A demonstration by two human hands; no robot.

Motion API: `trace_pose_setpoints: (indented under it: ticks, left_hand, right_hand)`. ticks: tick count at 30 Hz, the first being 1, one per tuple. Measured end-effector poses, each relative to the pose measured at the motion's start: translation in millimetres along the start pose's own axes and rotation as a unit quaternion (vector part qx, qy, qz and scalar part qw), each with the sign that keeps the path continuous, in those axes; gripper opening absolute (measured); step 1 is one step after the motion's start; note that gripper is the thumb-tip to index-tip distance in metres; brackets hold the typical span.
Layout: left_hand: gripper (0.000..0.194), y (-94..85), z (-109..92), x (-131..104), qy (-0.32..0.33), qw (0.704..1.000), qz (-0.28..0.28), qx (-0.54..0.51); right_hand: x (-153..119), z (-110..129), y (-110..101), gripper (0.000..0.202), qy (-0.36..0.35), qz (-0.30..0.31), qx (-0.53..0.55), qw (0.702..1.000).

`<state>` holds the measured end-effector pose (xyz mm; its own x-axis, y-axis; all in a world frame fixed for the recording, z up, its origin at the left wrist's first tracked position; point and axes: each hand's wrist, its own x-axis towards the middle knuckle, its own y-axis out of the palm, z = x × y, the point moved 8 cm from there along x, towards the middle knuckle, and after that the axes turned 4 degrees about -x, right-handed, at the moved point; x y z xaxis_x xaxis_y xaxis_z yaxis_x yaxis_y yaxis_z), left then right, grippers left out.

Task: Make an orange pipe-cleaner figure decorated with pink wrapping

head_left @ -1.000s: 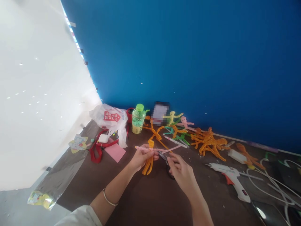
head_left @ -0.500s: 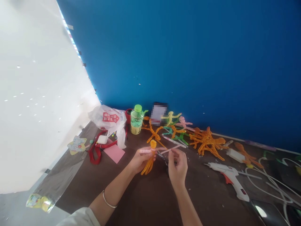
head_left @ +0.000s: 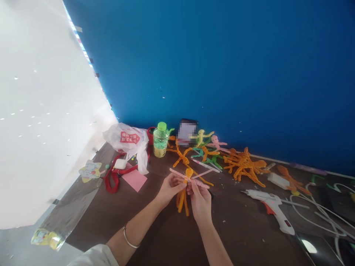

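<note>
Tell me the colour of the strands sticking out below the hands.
Orange strands, shown best in the head view.

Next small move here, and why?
Probably pinch the pink strip snug where it crosses the orange figure: it juts out to both sides, and the left hand and right hand hold the work right by that crossing.

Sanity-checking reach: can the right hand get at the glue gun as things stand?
Likely yes, once freed: the glue gun lies off to its right on the dark tabletop, with nothing bulky between. Right now, though, the right hand seems occupied with the pink strip beside the orange figure.
</note>
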<state>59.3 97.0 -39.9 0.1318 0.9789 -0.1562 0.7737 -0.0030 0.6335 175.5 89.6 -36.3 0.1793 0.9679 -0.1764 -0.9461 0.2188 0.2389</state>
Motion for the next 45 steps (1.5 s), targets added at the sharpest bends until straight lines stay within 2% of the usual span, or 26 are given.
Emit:
trace_pose_setpoints:
  ticks: [4, 9, 12, 15, 19, 22, 25, 27, 29, 33, 36, 39, 40, 42, 43, 45]
  left_hand:
    - [0.028, 5.5, 8, -2, -0.057, 0.997, 0.04, 0.027]
    - [0.028, -5.9, 0, 0, -0.023, 0.999, -0.017, 0.031]
    - [0.027, -10.7, -7, 2, 0.004, 0.999, -0.046, 0.026]
    - [0.028, -8.1, -5, 2, -0.002, 0.999, -0.032, 0.021]
    - [0.026, -5.8, 2, 2, -0.03, 0.998, -0.011, 0.047]
    - [0.028, -8.6, -4, 1, -0.006, 0.998, -0.03, 0.051]
    - [0.028, -11.3, -11, 2, 0.017, 0.998, -0.051, 0.014]
    - [0.03, -12.8, -12, 4, 0.011, 0.998, -0.056, -0.005]
    - [0.032, -14.7, -12, 6, 0.005, 0.998, -0.058, -0.03]
    - [0.028, -16.5, -12, 8, -0.001, 0.995, -0.054, -0.079]
    - [0.03, -14.6, -10, 8, -0.02, 0.995, -0.045, -0.088]
    - [0.031, -12.4, -8, 6, -0.039, 0.996, -0.034, -0.07]
    - [0.032, -12.1, -7, 6, -0.042, 0.997, -0.033, -0.062]
    - [0.033, -12.0, -7, 5, -0.045, 0.997, -0.033, -0.052]
    - [0.033, -12.1, -6, 5, -0.046, 0.997, -0.033, -0.05]
    - [0.033, -12.3, -6, 4, -0.045, 0.997, -0.036, -0.048]
  right_hand:
    - [3, -3, -3, 0.023, 0.011, 0.009, -0.01, 1.0]
    - [-1, 1, 5, 0.03, -0.008, 0.082, -0.115, 0.99]
    - [-4, -1, 4, 0.027, -0.022, 0.085, -0.185, 0.979]
    - [-9, 6, 5, 0.022, -0.098, 0.073, -0.248, 0.961]
    - [-18, 22, 18, 0.014, -0.236, 0.107, -0.346, 0.902]
    - [-20, 34, 17, 0.015, -0.31, 0.106, -0.43, 0.841]
    - [-14, 38, 2, 0.016, -0.33, 0.057, -0.532, 0.778]
    - [-10, 32, -7, 0.017, -0.321, 0.067, -0.569, 0.754]
    - [-11, 25, -14, 0.015, -0.317, 0.096, -0.569, 0.753]
    - [-26, 20, -19, 0.013, -0.294, 0.154, -0.544, 0.771]
    - [-40, 19, -9, 0.016, -0.255, 0.235, -0.523, 0.779]
    - [-42, 24, 4, 0.02, -0.24, 0.302, -0.512, 0.768]
    - [-36, 29, 6, 0.021, -0.256, 0.294, -0.516, 0.763]
    - [-18, 44, 5, 0.023, -0.318, 0.226, -0.545, 0.742]
    - [-7, 48, 5, 0.024, -0.345, 0.193, -0.571, 0.72]
    - [13, 49, 4, 0.025, -0.373, 0.148, -0.639, 0.656]
